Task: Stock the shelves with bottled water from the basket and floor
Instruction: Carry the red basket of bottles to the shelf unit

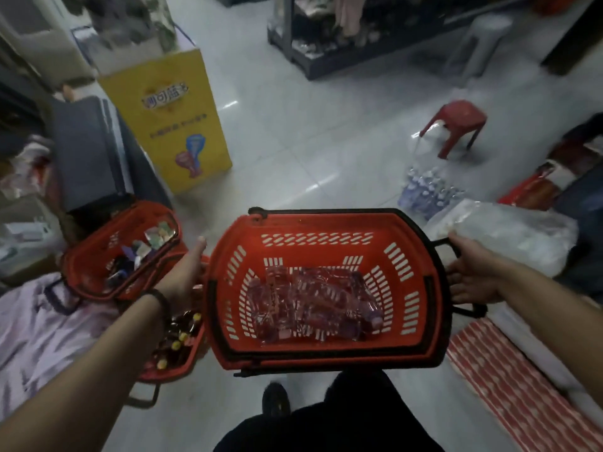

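Observation:
I hold a red plastic basket (326, 223) in the air in front of me, above the tiled floor. Several clear water bottles (310, 305) lie on their sides in its bottom. My left hand (186, 275) grips the basket's left end. My right hand (473, 275) grips the black handle at the right end. A wrapped pack of bottled water (427, 190) stands on the floor ahead to the right, near the red stool.
Two other red baskets sit to my left, one with small packets (124, 252) and one with bottles (176, 347). A yellow display box (169, 119) stands ahead left, a red stool (456, 125) ahead right, a clear plastic bag (509, 230) and striped cartons (522, 386) on the right.

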{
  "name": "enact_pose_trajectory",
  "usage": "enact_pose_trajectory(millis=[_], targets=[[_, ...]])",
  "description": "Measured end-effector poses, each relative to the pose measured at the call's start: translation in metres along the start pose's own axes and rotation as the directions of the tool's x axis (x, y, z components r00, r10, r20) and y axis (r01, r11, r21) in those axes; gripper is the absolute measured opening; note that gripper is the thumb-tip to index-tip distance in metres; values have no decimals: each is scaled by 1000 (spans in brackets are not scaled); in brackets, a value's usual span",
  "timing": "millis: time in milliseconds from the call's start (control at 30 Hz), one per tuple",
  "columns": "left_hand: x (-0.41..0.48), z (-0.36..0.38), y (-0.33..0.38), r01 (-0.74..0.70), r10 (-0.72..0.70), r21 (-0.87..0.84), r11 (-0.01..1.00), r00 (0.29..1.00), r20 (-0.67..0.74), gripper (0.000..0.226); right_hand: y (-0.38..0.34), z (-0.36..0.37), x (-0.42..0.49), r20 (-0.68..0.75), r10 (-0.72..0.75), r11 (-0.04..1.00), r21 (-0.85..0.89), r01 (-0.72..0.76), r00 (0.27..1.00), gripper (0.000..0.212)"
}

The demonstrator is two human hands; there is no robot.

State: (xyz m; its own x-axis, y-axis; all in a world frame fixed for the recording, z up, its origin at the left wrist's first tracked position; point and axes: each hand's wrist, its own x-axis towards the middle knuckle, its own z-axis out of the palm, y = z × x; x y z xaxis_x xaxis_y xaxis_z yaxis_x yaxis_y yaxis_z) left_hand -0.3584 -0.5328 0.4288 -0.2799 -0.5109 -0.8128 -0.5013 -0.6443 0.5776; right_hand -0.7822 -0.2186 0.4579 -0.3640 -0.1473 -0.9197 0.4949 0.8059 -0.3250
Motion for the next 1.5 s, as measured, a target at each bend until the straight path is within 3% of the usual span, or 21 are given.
enact_pose_trajectory(millis=[167, 367, 600, 733, 900, 1167, 1500], targets=[[75, 27, 79, -8, 4, 62, 998, 998, 65, 78, -43, -28, 25, -47, -4, 995, 100, 8, 999, 102], [125, 98, 170, -16, 38, 224, 975, 995, -94, 81, -123, -61, 66, -73, -18, 992, 127, 28, 997, 81], [169, 150, 299, -83, 108, 272, 959, 991, -78, 88, -236, -105, 107, -72, -12, 979, 200, 26, 997, 76], [227, 176, 371, -146, 180, 270, 952, 978, -104, 74, -313, -118, 132, -52, -36, 973, 226, 47, 998, 71], [315, 196, 476, -162, 187, 334, 928, 981, -45, 64, -401, -125, 171, -151, -5, 960, 277, 47, 989, 65], [415, 264, 660, -280, 314, 481, 831, 949, 10, 58, -519, -159, 214, -215, 95, 906, 423, 5, 972, 66], [527, 402, 832, -242, 227, 551, 799, 969, 96, 62, -659, -247, 291, -264, 83, 815, 572, 87, 961, 51]])
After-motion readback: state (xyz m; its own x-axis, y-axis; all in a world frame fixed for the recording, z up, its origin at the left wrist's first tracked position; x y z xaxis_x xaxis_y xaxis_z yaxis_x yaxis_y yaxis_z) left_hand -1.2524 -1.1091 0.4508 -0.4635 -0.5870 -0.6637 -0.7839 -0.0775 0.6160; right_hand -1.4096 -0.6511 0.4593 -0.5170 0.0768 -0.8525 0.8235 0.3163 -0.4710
